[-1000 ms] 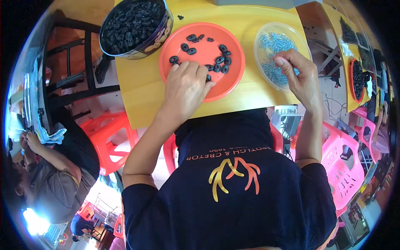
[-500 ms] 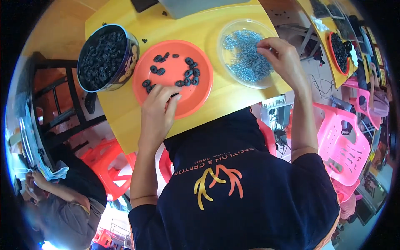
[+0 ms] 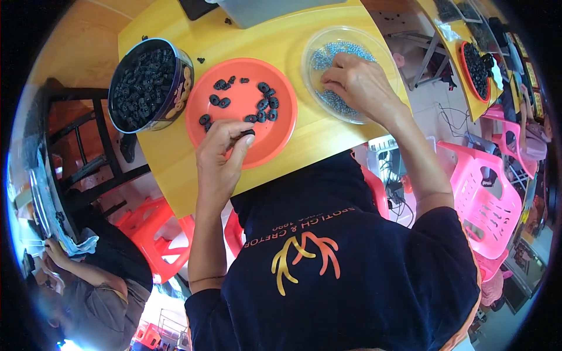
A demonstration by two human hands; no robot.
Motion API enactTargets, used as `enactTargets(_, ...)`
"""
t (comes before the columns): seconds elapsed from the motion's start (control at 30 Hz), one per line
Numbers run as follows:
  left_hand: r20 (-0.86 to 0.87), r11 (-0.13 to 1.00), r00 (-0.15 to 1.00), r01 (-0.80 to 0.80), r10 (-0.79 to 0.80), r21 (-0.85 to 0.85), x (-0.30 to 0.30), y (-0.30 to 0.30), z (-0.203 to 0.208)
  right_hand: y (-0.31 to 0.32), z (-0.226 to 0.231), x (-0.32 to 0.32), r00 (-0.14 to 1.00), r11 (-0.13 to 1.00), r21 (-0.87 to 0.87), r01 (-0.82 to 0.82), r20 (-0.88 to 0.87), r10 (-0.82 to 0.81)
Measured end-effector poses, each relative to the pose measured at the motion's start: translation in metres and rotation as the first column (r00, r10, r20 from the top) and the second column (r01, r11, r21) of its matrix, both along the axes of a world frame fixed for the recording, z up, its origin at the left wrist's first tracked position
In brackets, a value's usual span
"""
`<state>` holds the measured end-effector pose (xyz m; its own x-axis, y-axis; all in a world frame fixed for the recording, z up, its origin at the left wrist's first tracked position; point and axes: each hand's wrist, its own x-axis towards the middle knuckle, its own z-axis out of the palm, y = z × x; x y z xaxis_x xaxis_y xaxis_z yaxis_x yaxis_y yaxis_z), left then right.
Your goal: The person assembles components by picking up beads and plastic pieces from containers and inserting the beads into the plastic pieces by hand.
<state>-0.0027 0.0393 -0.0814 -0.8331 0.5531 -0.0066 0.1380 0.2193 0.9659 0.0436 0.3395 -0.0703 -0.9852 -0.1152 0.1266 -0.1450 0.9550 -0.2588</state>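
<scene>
Over the near rim of an orange plate (image 3: 235, 120), my left hand (image 3: 222, 153) pinches a small black part (image 3: 248, 133) between thumb and fingers. Several more small black oval parts with holes (image 3: 268, 103) lie scattered on the plate. My right hand (image 3: 364, 86) is at the clear round tub (image 3: 311, 73), above many tiny shiny blue-silver metal pieces (image 3: 339, 106). Its thumb and fingertips are pressed together, and whatever they hold is too small to make out. Left of the plate, a round tin (image 3: 186, 76) is heaped with black parts (image 3: 143, 88).
A grey translucent bin (image 3: 263, 10) stands at the far edge of the yellow table (image 3: 175, 175). A few loose black bits lie beside the tin. Pink chair (image 3: 486, 193) and red stool (image 3: 155, 234) flank me. Another person (image 3: 96, 292) sits at the lower left.
My right hand has moved left and inward, from the tub's right side to over its middle. My left hand stays by the plate, the black part turned slightly upward.
</scene>
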Motion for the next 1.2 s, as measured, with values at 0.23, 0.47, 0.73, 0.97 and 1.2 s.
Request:
enactTargets(0.23, 0.315, 0.978, 0.946, -0.134, 0.08, 0.157, 0.003, 0.002, 0.005, -0.006, -0.007, -0.008, 1.0, 0.994, 0.109, -0.026, 0.004, 0.026)
enactTargets(0.47, 0.432, 0.936, 0.901, -0.188, 0.043, 0.299, -0.001, 0.001, 0.007, -0.003, 0.004, -0.007, 0.976, 0.812, -0.542, 0.216, 0.137, -0.168)
enactTargets(0.73, 0.614, 0.75, 0.764, -0.285, -0.198, 0.597, 0.0, 0.014, 0.004, -0.04, 0.018, 0.003, 0.974, 0.308, -0.924, 0.225, 0.202, -0.107)
enactTargets(0.97, 0.644, 0.721, 0.723, -0.304, -0.251, 0.622, 0.002, 0.019, 0.0, -0.092, 0.027, 0.011, 0.992, 0.095, -0.992, 0.086, 0.094, 0.083)
enactTargets(1.2, 0.608, 0.716, 0.755, -0.281, -0.246, 0.639, 0.004, 0.016, 0.0, -0.106, 0.027, 0.007, 0.991, 0.113, -0.99, 0.08, 0.091, 0.094)
